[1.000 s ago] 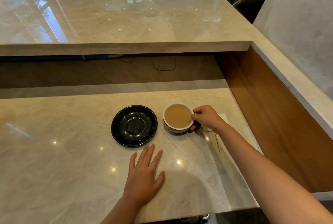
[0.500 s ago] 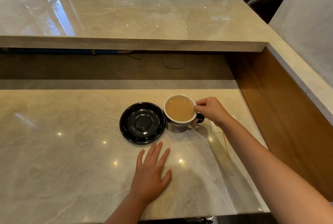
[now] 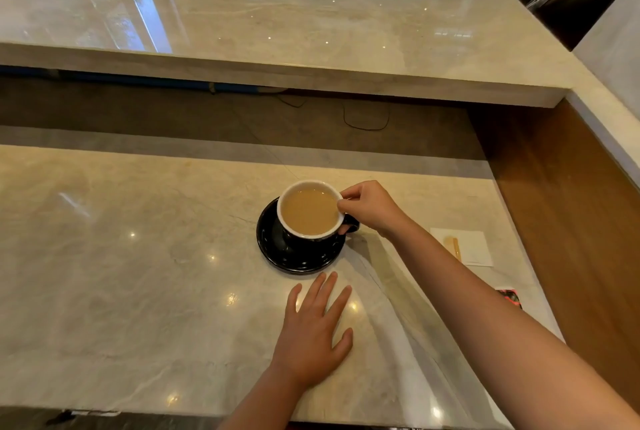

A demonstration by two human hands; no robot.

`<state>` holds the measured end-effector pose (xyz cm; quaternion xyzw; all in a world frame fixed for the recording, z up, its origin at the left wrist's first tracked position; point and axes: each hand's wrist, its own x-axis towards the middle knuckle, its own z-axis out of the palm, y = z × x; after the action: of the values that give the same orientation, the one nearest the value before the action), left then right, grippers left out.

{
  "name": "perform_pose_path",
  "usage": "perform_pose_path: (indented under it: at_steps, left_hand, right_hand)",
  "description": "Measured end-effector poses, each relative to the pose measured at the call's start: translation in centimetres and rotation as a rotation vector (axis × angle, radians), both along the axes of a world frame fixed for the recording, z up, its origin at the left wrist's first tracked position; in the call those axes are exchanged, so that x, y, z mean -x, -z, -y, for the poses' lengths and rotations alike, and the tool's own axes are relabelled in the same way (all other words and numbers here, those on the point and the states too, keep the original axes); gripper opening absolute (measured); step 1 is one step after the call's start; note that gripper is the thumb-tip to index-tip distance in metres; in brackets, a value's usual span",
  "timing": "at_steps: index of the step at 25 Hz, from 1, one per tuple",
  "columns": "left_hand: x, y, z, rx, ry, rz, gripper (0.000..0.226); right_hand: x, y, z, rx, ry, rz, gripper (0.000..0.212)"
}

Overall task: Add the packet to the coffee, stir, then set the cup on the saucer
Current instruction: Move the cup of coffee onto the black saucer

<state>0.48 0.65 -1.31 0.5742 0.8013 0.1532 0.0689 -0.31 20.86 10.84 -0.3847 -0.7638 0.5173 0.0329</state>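
A black cup (image 3: 309, 213) with a white inside holds light brown coffee. It is over the black saucer (image 3: 298, 261), in the middle of it; I cannot tell whether it rests on it. My right hand (image 3: 369, 208) grips the cup's handle and rim from the right. My left hand (image 3: 313, 332) lies flat on the marble counter, fingers spread, just in front of the saucer and holding nothing.
A white napkin (image 3: 472, 248) with a wooden stir stick (image 3: 454, 247) lies to the right. A small dark packet (image 3: 509, 297) shows beside my right forearm. A raised marble ledge (image 3: 277, 59) runs along the back and a wooden wall panel (image 3: 568, 208) closes the right side.
My right hand lifted the cup off the counter and carried it left over the saucer. The left hand stayed flat on the counter.
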Motion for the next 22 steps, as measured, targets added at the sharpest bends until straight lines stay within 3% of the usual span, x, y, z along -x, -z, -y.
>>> perform_pose_path:
  at_steps: [22]
  left_hand:
    - [-0.1, -0.1, 0.0, 0.003, -0.003, 0.014, 0.059]
  right_hand:
    - [0.6, 1.8, 0.0, 0.042, -0.129, 0.041, 0.024]
